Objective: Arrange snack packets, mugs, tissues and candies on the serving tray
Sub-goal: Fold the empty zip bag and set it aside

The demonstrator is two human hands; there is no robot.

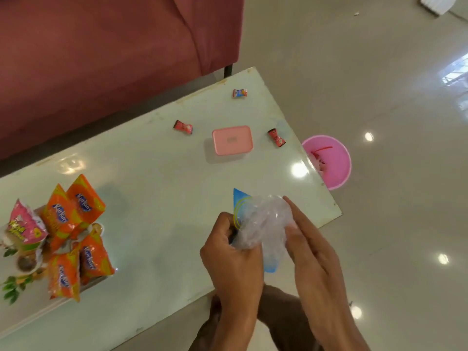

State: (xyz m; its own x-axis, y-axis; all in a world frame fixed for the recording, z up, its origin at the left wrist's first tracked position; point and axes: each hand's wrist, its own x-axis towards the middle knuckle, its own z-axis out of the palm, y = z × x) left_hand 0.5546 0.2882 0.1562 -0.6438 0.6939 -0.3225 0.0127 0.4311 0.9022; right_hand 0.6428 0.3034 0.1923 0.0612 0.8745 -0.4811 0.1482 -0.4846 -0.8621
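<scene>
A crumpled clear-and-blue plastic packet (263,221) is held above the table's near right part. My left hand (234,252) grips its left side. My right hand (309,244) touches its right side with the fingers stretched along it. Several orange snack packets (76,229) and a pink packet (24,224) lie heaped on the floral serving tray (15,279) at the left. Three wrapped candies lie loose on the table: one far back (239,93), one in the middle (182,126), one near the right edge (276,137).
A pink lidded box (232,140) sits on the pale glossy table (152,178) between the candies. A pink bin (331,160) stands on the floor by the table's right edge. A maroon sofa (101,51) runs behind the table.
</scene>
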